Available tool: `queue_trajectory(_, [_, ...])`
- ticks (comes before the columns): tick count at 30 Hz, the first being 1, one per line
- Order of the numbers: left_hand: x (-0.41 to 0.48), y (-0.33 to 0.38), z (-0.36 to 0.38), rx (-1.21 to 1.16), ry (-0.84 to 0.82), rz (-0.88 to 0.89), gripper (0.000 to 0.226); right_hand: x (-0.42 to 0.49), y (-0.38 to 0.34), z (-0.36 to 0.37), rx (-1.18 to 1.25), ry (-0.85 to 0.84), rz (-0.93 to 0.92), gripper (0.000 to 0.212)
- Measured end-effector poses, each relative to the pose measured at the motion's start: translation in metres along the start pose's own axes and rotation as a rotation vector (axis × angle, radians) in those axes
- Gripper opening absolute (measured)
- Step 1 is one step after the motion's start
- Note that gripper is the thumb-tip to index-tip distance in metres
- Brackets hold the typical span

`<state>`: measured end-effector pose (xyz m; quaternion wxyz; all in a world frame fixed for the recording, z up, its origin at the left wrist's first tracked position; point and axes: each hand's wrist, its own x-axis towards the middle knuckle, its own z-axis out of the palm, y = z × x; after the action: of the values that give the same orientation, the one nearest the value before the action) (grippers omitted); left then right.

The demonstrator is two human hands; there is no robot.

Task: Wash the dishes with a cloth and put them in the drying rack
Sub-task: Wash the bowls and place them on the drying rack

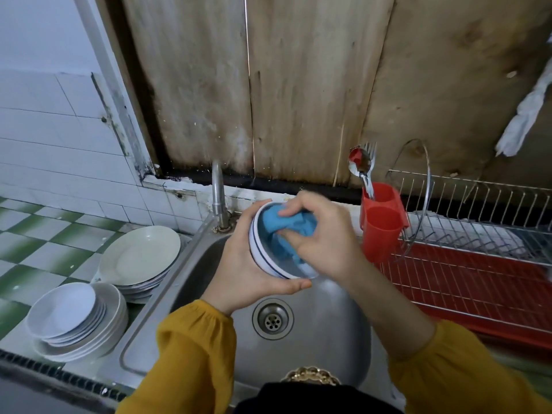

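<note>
The left hand (242, 264) is cupping a white, blue-ringed bowl (260, 259) over the steel sink (316, 303), its mouth tilting toward the right hand (325, 234). The right grip is pinching a soft blue cloth (271, 222), bunched inside the bowl against its smooth wall. The wire rack (478, 204) is lying to the right, nearer the right hand; stacked plates (140, 255) are waiting on the worktop at left.

A steel tap (217, 191) stands before weathered wooden boards (298, 85) beside white wall tiles (44, 130).
</note>
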<state>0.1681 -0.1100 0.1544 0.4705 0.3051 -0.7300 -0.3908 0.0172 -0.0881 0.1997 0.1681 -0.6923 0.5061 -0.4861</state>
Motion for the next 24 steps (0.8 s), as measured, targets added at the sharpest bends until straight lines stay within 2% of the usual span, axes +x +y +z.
queue_trajectory(2, [-0.001, -0.001, -0.002, -0.043, 0.025, -0.037, 0.109, -0.009, -0.004, -0.004, 0.175, -0.205, 0.032, 0.042])
queue_trajectory(3, [-0.002, -0.001, -0.003, -0.055, 0.048, -0.046, 0.11, -0.009, -0.002, -0.01, 0.189, -0.299, 0.056, 0.044])
queue_trajectory(4, [-0.004, 0.0, -0.002, -0.047, 0.069, -0.041, 0.112, -0.008, 0.003, -0.017, 0.144, -0.305, 0.063, 0.044])
queue_trajectory(6, [-0.008, 0.002, 0.007, -0.018, 0.081, -0.03, 0.111, -0.005, 0.014, -0.022, -0.026, -0.08, 0.046, 0.036])
queue_trajectory(7, [-0.01, 0.003, 0.014, -0.006, 0.065, -0.03, 0.109, -0.007, 0.015, -0.021, -0.055, 0.049, 0.047, 0.033])
queue_trajectory(8, [-0.011, 0.004, 0.021, 0.003, 0.046, -0.034, 0.107, -0.011, 0.014, -0.018, -0.019, 0.104, 0.057, 0.034])
queue_trajectory(9, [-0.013, 0.004, 0.025, 0.007, 0.034, -0.042, 0.106, -0.016, 0.014, -0.016, 0.072, 0.072, 0.071, 0.037])
queue_trajectory(11, [-0.018, 0.004, 0.027, -0.004, 0.041, -0.059, 0.109, -0.028, 0.013, -0.017, 0.276, -0.145, 0.106, 0.043])
queue_trajectory(13, [-0.027, 0.005, 0.027, -0.013, 0.065, -0.058, 0.108, -0.034, 0.016, -0.029, 0.286, -0.349, 0.11, 0.044])
queue_trajectory(14, [-0.033, 0.006, 0.029, -0.005, 0.078, -0.058, 0.106, -0.034, 0.02, -0.034, 0.196, -0.323, 0.102, 0.045])
queue_trajectory(16, [-0.042, 0.009, 0.039, 0.001, 0.094, -0.072, 0.101, -0.034, 0.025, -0.039, -0.014, -0.09, 0.082, 0.044])
queue_trajectory(18, [-0.047, 0.011, 0.05, 0.007, 0.087, -0.083, 0.1, -0.039, 0.019, -0.035, -0.021, 0.04, 0.062, 0.044])
queue_trajectory(20, [-0.049, 0.011, 0.053, 0.01, 0.07, -0.087, 0.103, -0.051, 0.014, -0.03, 0.126, -0.044, 0.038, 0.045])
queue_trajectory(22, [-0.051, 0.011, 0.05, 0.008, 0.078, -0.083, 0.106, -0.06, 0.011, -0.035, 0.326, -0.235, 0.04, 0.044])
queue_trajectory(23, [-0.052, 0.011, 0.05, 0.01, 0.086, -0.074, 0.107, -0.06, 0.013, -0.041, 0.389, -0.279, 0.062, 0.043])
queue_trajectory(24, [-0.053, 0.012, 0.05, 0.021, 0.088, -0.065, 0.107, -0.058, 0.017, -0.043, 0.399, -0.247, 0.086, 0.042])
